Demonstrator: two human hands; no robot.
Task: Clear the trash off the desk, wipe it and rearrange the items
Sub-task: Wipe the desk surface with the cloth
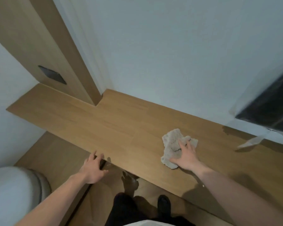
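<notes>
Beige, crumpled cloth (175,148) lies under the right hand (187,156) at lower right of centre in the frame; fingers spread and straight, palm pressing flat on the cloth's lower right part, nothing gripped. Cloth sits on the wooden table (114,128), nearer its front edge than the wall, w/ most of the rag sticking out up and left of the fingers.

Left hand (92,168) is at lower left of centre, at the table's front edge: fingers loosely apart and slightly bent, fingertips touching or just over the edge. Can't tell if it holds anything; a small dark shape shows beside the fingers, too blurred to ID.

Table runs diagonally from mid-left to lower right of the frame, light wood grain, w/ a notch around a wooden panel (44,51) that rises at upper left. Dark rectangular plate (52,75) sits on that panel. White wall (170,54) fills the top and centre. Dark blurred object (268,110) at right edge, above the table's back; a pale strip (250,141) hangs just below it, near the table surface. Rounded white-grey object (15,193) at lower left, on the floor side. Dark trousers and a shoe (164,201) at bottom centre, on wood flooring.
</notes>
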